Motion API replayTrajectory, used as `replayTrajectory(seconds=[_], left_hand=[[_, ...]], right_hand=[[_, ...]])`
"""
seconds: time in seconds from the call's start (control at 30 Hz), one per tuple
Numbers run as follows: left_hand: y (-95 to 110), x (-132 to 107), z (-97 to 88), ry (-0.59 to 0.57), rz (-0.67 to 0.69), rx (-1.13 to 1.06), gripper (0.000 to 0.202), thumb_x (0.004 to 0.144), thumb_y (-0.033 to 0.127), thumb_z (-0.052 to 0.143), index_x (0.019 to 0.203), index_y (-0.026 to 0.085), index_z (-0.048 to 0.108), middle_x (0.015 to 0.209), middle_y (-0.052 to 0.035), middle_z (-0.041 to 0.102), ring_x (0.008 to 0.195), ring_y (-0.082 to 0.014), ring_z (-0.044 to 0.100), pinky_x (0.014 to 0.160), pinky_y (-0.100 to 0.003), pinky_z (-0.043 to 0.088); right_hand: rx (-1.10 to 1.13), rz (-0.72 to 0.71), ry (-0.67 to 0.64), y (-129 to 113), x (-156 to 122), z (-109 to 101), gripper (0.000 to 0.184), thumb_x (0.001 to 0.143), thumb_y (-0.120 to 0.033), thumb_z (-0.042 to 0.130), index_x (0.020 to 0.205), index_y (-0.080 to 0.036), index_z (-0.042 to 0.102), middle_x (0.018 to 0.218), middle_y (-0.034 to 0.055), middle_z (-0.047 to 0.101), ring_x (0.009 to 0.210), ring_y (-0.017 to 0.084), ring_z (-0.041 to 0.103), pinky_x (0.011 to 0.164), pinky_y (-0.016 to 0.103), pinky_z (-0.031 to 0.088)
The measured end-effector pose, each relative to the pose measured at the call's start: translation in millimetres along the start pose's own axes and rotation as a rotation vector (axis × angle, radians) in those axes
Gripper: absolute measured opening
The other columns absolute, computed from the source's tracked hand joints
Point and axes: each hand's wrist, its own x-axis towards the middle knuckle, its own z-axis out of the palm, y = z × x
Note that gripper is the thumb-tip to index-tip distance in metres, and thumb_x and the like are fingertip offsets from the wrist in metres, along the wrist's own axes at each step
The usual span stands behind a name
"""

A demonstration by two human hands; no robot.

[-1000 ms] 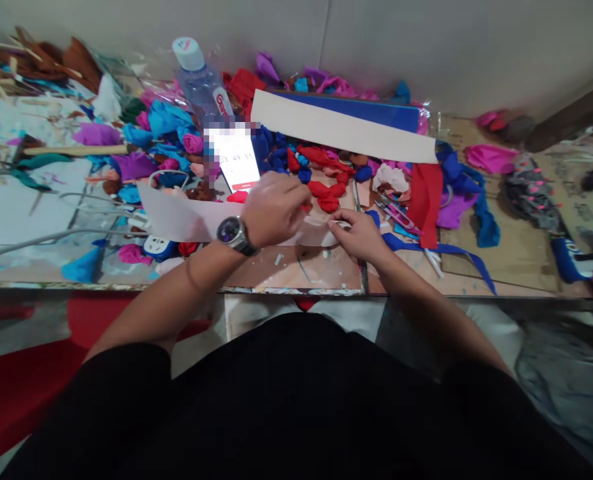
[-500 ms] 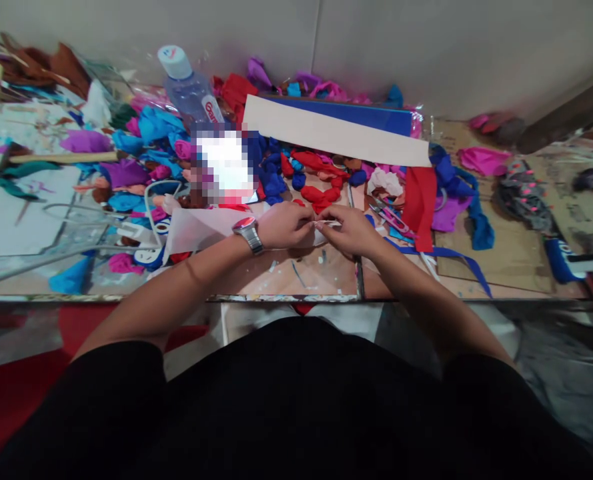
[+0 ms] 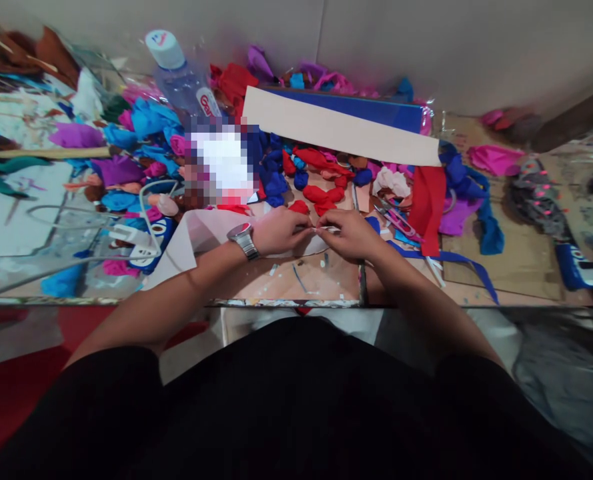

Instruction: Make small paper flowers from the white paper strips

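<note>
My left hand (image 3: 281,231), with a watch (image 3: 243,240) on its wrist, pinches with thumb and forefinger. Tip to tip with it, my right hand (image 3: 349,233) pinches too. Between the fingertips is the edge of a thin, pale pink crepe paper strip (image 3: 211,227); the fingers hide most of that edge. The strip passes beneath my left wrist and spreads out on the left, folded at its end. Just beyond the hands are red crepe paper pieces (image 3: 321,197). Pink-handled scissors (image 3: 403,223) rest to the right of my right hand.
Behind the hands stands a clear bottle (image 3: 181,83), near a bright blurred-out patch. A long cream strip (image 3: 336,127) lies across a blue board (image 3: 376,113). At left are a white cable (image 3: 76,260) and blue crumpled paper (image 3: 151,120). Brown cardboard (image 3: 506,260) covers the right side.
The view has shifted slightly. My hands stay together, fingertips still pinched on the paper. The pale strip shows more of its folded left end, lower down than before.
</note>
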Motion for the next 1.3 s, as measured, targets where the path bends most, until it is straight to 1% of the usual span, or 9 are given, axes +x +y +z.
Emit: replayTrajectory(seconds=[0.1, 0.2, 0.43, 0.53, 0.7, 0.87, 0.97, 1.07, 1.3], left_hand=[[1, -1, -2.4, -0.016, -0.010, -0.012, 0.048, 0.104, 0.054, 0.049, 0.095, 0.020, 0.081, 0.077, -0.0062, 0.074, 0.067, -0.0173, 0.062, 0.065, -0.030, 0.034], [0, -1, -4.9, -0.034, 0.008, -0.021, 0.047, 0.104, 0.053, 0.049, 0.094, 0.019, 0.080, 0.077, -0.0059, 0.073, 0.066, -0.0163, 0.061, 0.065, -0.030, 0.034], [-3, -2, -4.7, -0.042, 0.001, -0.079, 0.045, 0.103, 0.051, 0.050, 0.090, 0.018, 0.078, 0.074, -0.0036, 0.071, 0.064, -0.0140, 0.057, 0.064, -0.029, 0.033], [-2, -2, -4.2, -0.043, 0.002, -0.067, 0.043, 0.102, 0.049, 0.051, 0.089, 0.019, 0.078, 0.073, -0.0035, 0.070, 0.063, -0.0147, 0.056, 0.064, -0.030, 0.032], [-1, -3, -4.4, -0.035, 0.012, -0.065, 0.041, 0.102, 0.046, 0.050, 0.090, 0.018, 0.077, 0.074, -0.0038, 0.070, 0.063, -0.0147, 0.057, 0.064, -0.030, 0.034], [-1, -4, -4.7, -0.030, 0.014, -0.040, 0.039, 0.101, 0.044, 0.050, 0.094, 0.018, 0.077, 0.076, -0.0047, 0.072, 0.066, -0.0162, 0.059, 0.064, -0.031, 0.033], [0, -4, -5.5, -0.027, -0.008, -0.052, 0.036, 0.100, 0.041, 0.050, 0.096, 0.017, 0.076, 0.079, -0.0054, 0.072, 0.067, -0.0169, 0.060, 0.064, -0.031, 0.034], [-1, -4, -5.9, -0.023, -0.004, -0.056, 0.035, 0.099, 0.041, 0.050, 0.091, 0.016, 0.074, 0.078, -0.0062, 0.072, 0.066, -0.0170, 0.059, 0.062, -0.031, 0.034], [-3, -2, -6.6, -0.036, -0.014, -0.097, 0.029, 0.093, 0.031, 0.049, 0.091, 0.016, 0.074, 0.079, -0.0050, 0.071, 0.068, -0.0166, 0.059, 0.065, -0.030, 0.038]], right_hand=[[-0.007, -0.037, 0.026, -2, -1, 1, 0.015, 0.096, -0.033, 0.067, 0.095, -0.020, 0.075, 0.090, 0.0047, 0.078, 0.082, 0.020, 0.069, 0.076, 0.031, 0.047], [-0.003, -0.033, 0.050, -4, -2, 0, 0.012, 0.096, -0.029, 0.067, 0.092, -0.020, 0.074, 0.087, 0.0041, 0.076, 0.080, 0.020, 0.069, 0.075, 0.030, 0.048], [-0.014, -0.090, 0.100, 0, -5, 3, 0.015, 0.098, -0.035, 0.069, 0.099, -0.022, 0.076, 0.093, 0.0035, 0.080, 0.086, 0.021, 0.073, 0.081, 0.032, 0.051], [-0.029, -0.078, 0.113, 2, -5, 6, 0.012, 0.097, -0.033, 0.070, 0.098, -0.023, 0.076, 0.091, 0.0032, 0.080, 0.085, 0.021, 0.073, 0.081, 0.033, 0.051], [-0.017, -0.077, 0.143, 0, -6, 8, 0.017, 0.098, -0.038, 0.071, 0.101, -0.023, 0.077, 0.096, 0.0038, 0.081, 0.089, 0.022, 0.075, 0.084, 0.034, 0.054], [-0.001, -0.085, 0.168, -2, -6, 8, 0.011, 0.097, -0.031, 0.070, 0.099, -0.023, 0.077, 0.095, 0.0031, 0.082, 0.089, 0.021, 0.075, 0.085, 0.034, 0.054], [-0.003, -0.076, 0.169, -3, -6, 8, 0.014, 0.098, -0.033, 0.068, 0.100, -0.023, 0.077, 0.097, 0.0041, 0.082, 0.090, 0.022, 0.075, 0.086, 0.035, 0.054], [-0.025, -0.081, 0.160, -4, -6, 8, 0.016, 0.099, -0.036, 0.067, 0.100, -0.024, 0.077, 0.099, 0.0051, 0.082, 0.091, 0.023, 0.074, 0.088, 0.037, 0.054], [-0.046, -0.114, 0.151, -3, -7, 9, 0.012, 0.098, -0.029, 0.067, 0.100, -0.025, 0.077, 0.097, 0.0050, 0.082, 0.093, 0.023, 0.074, 0.090, 0.039, 0.053]])
